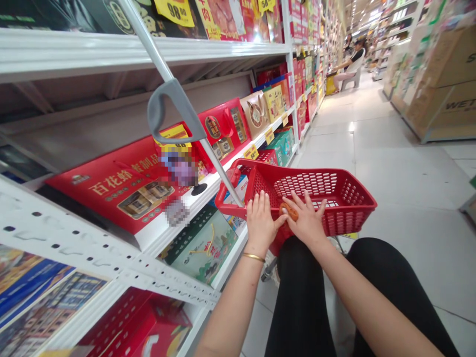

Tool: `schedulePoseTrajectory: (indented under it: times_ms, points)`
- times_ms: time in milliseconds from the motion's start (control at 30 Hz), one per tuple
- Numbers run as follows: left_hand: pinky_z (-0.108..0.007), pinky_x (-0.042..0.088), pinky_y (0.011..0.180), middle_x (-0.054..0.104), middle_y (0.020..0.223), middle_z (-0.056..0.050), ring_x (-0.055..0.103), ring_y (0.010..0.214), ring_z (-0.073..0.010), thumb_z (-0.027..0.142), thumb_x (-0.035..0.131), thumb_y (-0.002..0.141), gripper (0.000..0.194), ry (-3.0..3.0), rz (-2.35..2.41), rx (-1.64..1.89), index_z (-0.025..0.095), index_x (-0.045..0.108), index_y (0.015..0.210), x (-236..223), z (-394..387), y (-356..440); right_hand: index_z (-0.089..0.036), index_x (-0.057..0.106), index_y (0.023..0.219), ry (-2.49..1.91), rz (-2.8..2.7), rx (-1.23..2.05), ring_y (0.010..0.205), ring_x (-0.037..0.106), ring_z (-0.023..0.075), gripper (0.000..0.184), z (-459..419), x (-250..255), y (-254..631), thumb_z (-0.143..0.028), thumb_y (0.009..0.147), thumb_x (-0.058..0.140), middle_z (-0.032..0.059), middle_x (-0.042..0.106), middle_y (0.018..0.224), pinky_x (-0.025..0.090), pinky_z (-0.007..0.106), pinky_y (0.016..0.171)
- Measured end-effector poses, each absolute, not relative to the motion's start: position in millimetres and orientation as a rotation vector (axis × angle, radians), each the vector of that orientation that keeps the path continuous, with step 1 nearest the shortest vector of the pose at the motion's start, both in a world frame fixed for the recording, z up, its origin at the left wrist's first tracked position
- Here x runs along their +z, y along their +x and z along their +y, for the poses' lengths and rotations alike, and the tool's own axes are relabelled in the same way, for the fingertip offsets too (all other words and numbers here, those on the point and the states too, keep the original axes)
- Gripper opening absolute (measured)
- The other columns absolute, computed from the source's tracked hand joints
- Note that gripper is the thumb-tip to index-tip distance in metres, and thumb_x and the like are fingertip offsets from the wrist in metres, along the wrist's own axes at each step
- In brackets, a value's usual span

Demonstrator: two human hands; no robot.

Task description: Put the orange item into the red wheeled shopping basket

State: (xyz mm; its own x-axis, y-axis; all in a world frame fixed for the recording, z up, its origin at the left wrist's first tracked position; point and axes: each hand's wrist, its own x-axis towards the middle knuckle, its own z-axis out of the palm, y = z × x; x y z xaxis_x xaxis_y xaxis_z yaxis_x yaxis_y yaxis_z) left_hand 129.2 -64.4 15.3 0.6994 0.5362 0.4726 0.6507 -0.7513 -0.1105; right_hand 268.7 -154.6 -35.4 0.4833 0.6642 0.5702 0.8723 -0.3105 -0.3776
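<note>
Both my hands rest on the near side of a red plastic shopping basket [353,186], which has a perforated wall and a long metal pull handle with a grey grip [176,111]. My left hand [261,218] lies with fingers extended over the basket's rim, a gold bangle on its wrist. Fingers spread, my right hand [308,218] lies just to the right of it. An orange-brown oval object [289,211] sits between the two hands, touching the right hand's thumb side; its kind is unclear. Neither hand is wrapped around anything.
White shelves with red gift boxes [122,183] and yellow price tags run along the left. My black-clad knees [301,277] are just below the basket. Stacked cartons [449,84] stand at right. Down the tiled aisle a person [351,64] sits on a chair.
</note>
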Motion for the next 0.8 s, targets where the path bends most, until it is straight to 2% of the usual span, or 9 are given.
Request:
schedulePoseTrajectory:
  times_ms: [100,233,500,633,800]
  points:
    - [-0.050,0.026,0.134,0.035,0.176,-0.012,0.032,0.164,-0.0306,0.081,0.032,0.103,0.095,-2.642,-0.944,-0.622,0.012,0.040,0.168,13.3,-64.1,129.6,-0.035,0.066,0.147,-2.182,-1.045,-0.435,0.160,0.029,0.0420,0.046,-179.3,-44.6,299.3,-0.045,0.109,0.043,0.0039,0.053,0.166,0.002,0.087,0.122]
    - [-0.050,0.026,0.135,0.036,0.176,-0.012,0.032,0.163,-0.0311,0.080,0.032,0.103,0.094,-2.644,-0.960,-0.625,0.011,0.041,0.167,11.8,-64.4,130.2,-0.030,0.068,0.146,-2.241,-0.863,-0.415,0.162,0.026,0.0433,0.048,-190.4,-47.4,310.1,-0.047,0.110,0.041,0.0063,0.052,0.166,0.002,0.086,0.123]
    - [-0.049,0.025,0.135,0.035,0.175,-0.012,0.034,0.163,-0.0296,0.075,0.030,0.106,0.090,-2.651,-0.940,-0.600,0.010,0.042,0.167,15.9,-65.2,128.4,-0.035,0.066,0.147,-2.015,-1.282,-0.350,0.163,0.026,0.0394,0.045,-139.0,-28.0,244.2,-0.046,0.109,0.045,0.0022,0.048,0.169,-0.001,0.084,0.125]
    - [-0.049,0.025,0.134,0.034,0.176,-0.012,0.032,0.163,-0.0305,0.079,0.029,0.104,0.093,-2.643,-0.945,-0.606,0.011,0.039,0.168,14.5,-64.4,128.1,-0.037,0.065,0.149,-2.138,-1.197,-0.405,0.162,0.027,0.0411,0.047,-160.9,-35.3,274.3,-0.046,0.109,0.043,0.0020,0.051,0.167,0.002,0.086,0.123]
    - [-0.050,0.025,0.134,0.035,0.176,-0.012,0.033,0.163,-0.0310,0.080,0.030,0.104,0.094,-2.649,-0.946,-0.629,0.010,0.040,0.167,12.2,-64.9,128.6,-0.034,0.070,0.143,-2.277,-0.835,-0.370,0.160,0.028,0.0434,0.050,-197.9,-50.7,325.8,-0.051,0.108,0.038,0.0027,0.052,0.167,0.003,0.087,0.121]
